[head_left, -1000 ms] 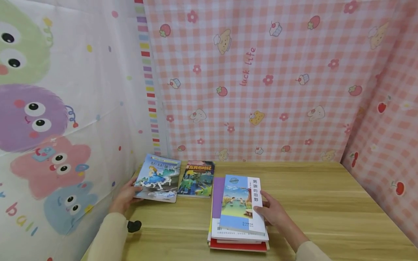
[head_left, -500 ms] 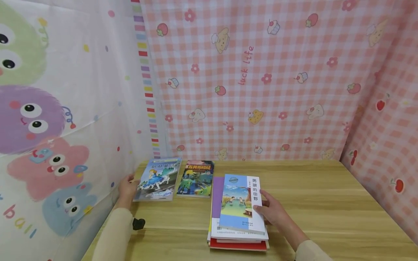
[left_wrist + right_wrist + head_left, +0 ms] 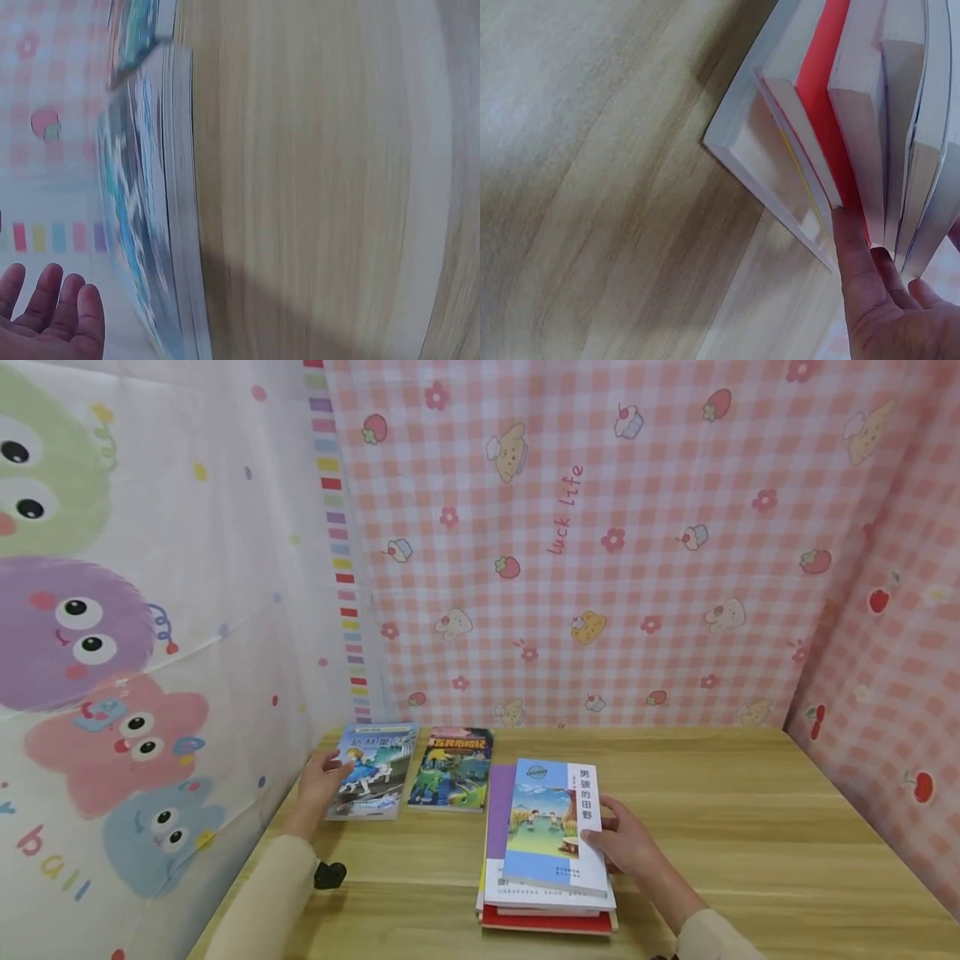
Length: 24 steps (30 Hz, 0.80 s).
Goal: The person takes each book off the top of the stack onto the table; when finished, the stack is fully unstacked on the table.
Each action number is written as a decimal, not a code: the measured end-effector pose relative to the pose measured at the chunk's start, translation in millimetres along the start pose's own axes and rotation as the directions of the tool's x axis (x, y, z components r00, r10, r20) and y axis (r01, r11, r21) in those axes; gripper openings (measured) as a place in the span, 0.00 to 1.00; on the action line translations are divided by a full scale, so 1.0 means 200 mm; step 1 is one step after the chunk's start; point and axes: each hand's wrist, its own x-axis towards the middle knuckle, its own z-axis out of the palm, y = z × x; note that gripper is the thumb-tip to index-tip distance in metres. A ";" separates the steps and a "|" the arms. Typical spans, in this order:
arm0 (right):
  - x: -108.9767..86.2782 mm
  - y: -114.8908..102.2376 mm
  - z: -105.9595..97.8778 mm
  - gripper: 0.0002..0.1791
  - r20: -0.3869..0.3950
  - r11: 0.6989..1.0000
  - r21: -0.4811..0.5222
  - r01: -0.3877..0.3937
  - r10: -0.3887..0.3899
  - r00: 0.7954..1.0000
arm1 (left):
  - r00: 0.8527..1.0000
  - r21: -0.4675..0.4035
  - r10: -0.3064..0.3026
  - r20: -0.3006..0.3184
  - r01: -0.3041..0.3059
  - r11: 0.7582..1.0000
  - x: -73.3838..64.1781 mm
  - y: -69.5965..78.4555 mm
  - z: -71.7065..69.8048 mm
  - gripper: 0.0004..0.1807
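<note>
A blue storybook point(image 3: 378, 772) with a girl in a blue dress on its cover lies at the back left of the table. My left hand point(image 3: 318, 789) is over its left edge, fingers loosely spread; the left wrist view has those fingers point(image 3: 52, 300) apart from the book's pages. Right beside it lies a darker, colourful book point(image 3: 452, 770). Nearer the middle, a white-and-blue book point(image 3: 551, 831) tops an uneven stack of several books point(image 3: 551, 922). My right hand point(image 3: 630, 843) grips the stack's right side, thumb on the top book's edge and fingers point(image 3: 855, 255) against the lower books.
The wooden table point(image 3: 750, 860) extends to the right of the stack. A pink checked cloth point(image 3: 600, 568) hangs behind it, and a white cartoon-print cloth point(image 3: 247, 610) closes off the left side, near my left arm.
My left hand let go of the blue storybook, which now lies flat, drew back left, then came right again over its edge. The right hand and the stack stayed in place.
</note>
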 end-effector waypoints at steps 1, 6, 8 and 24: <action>0.00 0.00 0.00 0.40 -0.005 1.000 0.001 -0.002 0.002 1.000 | 1.000 0.002 0.011 0.011 -0.011 1.000 -0.01 0.01 0.02 0.32; -0.01 -0.01 0.02 0.39 -0.027 1.000 -0.018 0.011 -0.012 1.000 | 0.993 -0.023 0.093 0.070 -0.091 0.996 -0.07 0.06 0.09 0.30; -0.01 0.00 0.03 0.39 -0.034 1.000 -0.028 0.015 -0.016 0.999 | 0.989 -0.046 0.113 0.094 -0.109 0.993 -0.11 0.08 0.14 0.29; -0.04 0.00 0.08 0.43 -0.013 0.983 -0.133 0.124 -0.126 0.992 | 0.905 -0.251 0.157 0.394 -0.058 0.966 -0.44 0.21 0.69 0.33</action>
